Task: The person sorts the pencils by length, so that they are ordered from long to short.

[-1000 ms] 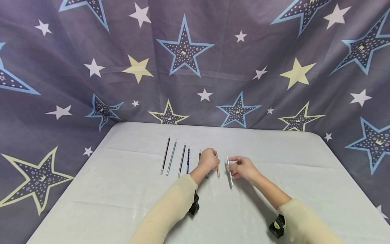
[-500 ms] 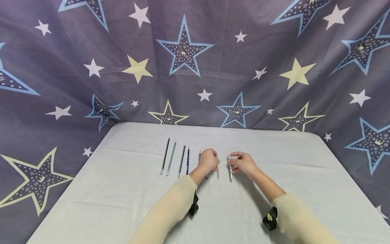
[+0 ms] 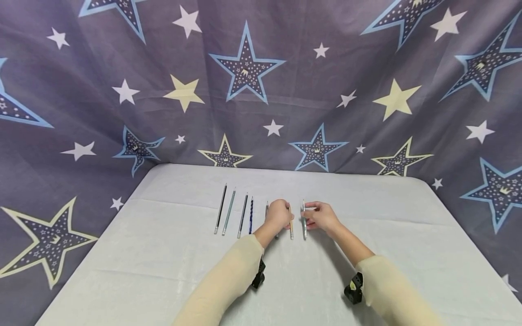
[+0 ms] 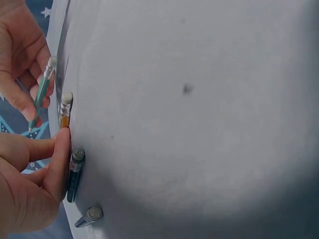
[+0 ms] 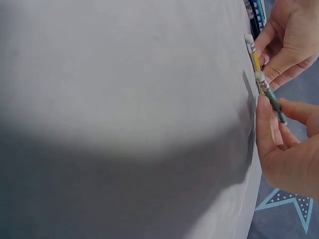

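My left hand (image 3: 278, 214) pinches a yellow-orange pencil (image 3: 291, 231) low on the table, its white eraser end toward me. Thumb and fingers of my right hand (image 3: 320, 216) hold a green pencil (image 5: 271, 97) just to the right of it, eraser end also toward me. In the left wrist view, the green pencil (image 4: 42, 89) appears beyond the yellow-orange pencil (image 4: 65, 110). A dark pencil (image 3: 267, 207) lies partly hidden beneath my left hand. Farther left lie a blue patterned pencil (image 3: 251, 213), a dark pencil (image 3: 243, 215), a teal pencil (image 3: 229, 211) and a black pencil (image 3: 221, 208).
All of the pencils point away from me on a white-covered table (image 3: 142, 253). A grey-purple curtain with stars (image 3: 261, 113) hangs behind the table's far edge. Black wrist cameras sit under both cuffs, the right camera (image 3: 354, 289) close above the cloth.
My right hand has carried the green pencil away from me and then left, closer to the yellow-orange one, and it now stands straighter. My left hand has stayed in place.
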{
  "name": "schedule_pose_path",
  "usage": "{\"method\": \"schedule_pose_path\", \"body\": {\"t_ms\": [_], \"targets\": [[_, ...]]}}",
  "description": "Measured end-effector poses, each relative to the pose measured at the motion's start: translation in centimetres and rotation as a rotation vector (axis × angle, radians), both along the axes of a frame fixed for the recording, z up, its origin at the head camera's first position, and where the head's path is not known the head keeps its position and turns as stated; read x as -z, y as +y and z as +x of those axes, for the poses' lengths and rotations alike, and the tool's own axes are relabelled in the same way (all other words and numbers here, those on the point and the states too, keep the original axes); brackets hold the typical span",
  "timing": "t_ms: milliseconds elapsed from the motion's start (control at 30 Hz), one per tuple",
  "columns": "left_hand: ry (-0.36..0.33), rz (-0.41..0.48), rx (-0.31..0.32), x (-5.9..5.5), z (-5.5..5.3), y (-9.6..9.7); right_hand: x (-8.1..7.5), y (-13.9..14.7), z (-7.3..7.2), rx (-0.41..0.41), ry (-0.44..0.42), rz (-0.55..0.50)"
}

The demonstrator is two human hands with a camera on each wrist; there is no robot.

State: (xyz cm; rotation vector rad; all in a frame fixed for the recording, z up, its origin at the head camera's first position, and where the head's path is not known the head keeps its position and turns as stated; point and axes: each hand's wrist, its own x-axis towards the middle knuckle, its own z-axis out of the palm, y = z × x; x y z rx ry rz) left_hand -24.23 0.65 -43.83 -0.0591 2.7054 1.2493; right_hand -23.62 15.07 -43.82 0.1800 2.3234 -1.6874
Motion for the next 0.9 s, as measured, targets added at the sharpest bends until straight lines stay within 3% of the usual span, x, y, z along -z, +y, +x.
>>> {"method": "schedule_pose_path", "body": {"t_ms": [567,900], "targets": [[0.007,-0.008,0.001,0.1,0.0,0.1,0.9,-0.2,-0.4,0.034,0.009,0.016],[-0.009,-0.009,0.004,-0.2,0.1,0.0,1.3,-0.5,-0.5,0.039,0.04,0.101]]}}
